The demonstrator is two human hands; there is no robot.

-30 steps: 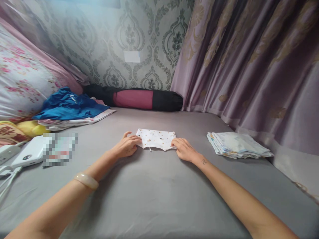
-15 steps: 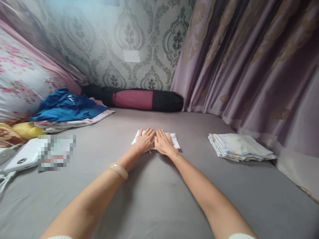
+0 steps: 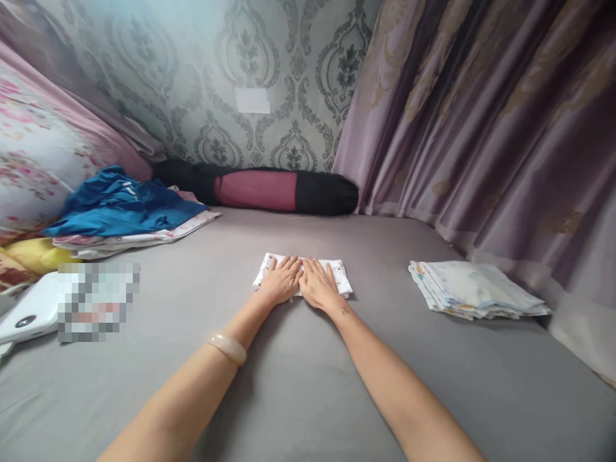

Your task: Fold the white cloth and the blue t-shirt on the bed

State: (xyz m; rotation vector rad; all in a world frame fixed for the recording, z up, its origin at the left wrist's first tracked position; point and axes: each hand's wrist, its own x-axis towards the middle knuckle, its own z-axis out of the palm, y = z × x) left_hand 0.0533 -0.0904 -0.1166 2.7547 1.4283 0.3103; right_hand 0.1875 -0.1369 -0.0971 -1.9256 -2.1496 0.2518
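A folded white cloth with small dark and coloured marks lies flat on the grey bed sheet. My left hand rests palm down on its left half, fingers stretched out. Beside it, almost touching, my right hand lies flat on the right half, fingers extended. Both palms hide the middle of the cloth. Neither hand grips anything. A pale bangle sits on my left forearm.
To the right is a stack of folded, patterned cloths. Blue clothing lies on folded fabric at the left, with a white device nearer me. A black and maroon bolster-shaped bag lines the wall; a purple curtain hangs right.
My hands stay flat on the cloth, and slightly more of its edges shows around them. The view has shifted a little closer.
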